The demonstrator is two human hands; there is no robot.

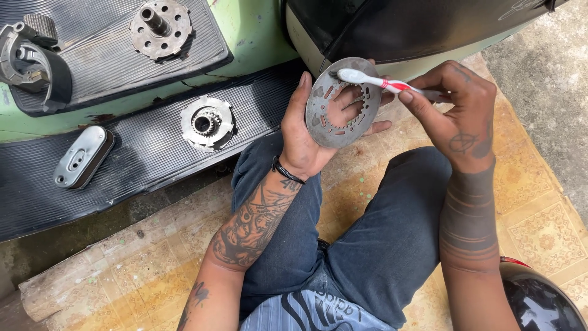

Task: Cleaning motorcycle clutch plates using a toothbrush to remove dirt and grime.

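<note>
the metal disc (343, 104), a thin grey ring with slots and a toothed inner edge, sits upright in our left hand (306, 132), well above our lap and just in front of the dark scooter seat (416, 27). our left fingers are curled behind it and the thumb presses the near rim, so that hand is clamped on the disc. our right hand (456, 116) is closed around the handle of a toothbrush (373, 79), white with a red band, and its head rests on the upper edge of the disc.

we judge the step in hand to be scrubbing the face of the disc: the bristles touch the top rim, while the lower part looks dull and spotted. the next move, as we read it, calls for drawing the brush across the slots and the teeth while the left hand turns the disc a little at a time, with a firm pinch so the thin plate does not slip or tilt away.

on the ribbed black mat (141, 153) of the green floorboard (245, 37) to our left lie other parts, well apart from the hands: a round toothed hub (207, 124), a flanged hub with a shaft (160, 26), a small oblong silver cover (82, 156) and a curved bracket (27, 58). we sit on a patterned yellow floor covering (545, 227), and a black helmet (542, 300) lies by our right elbow.
</note>
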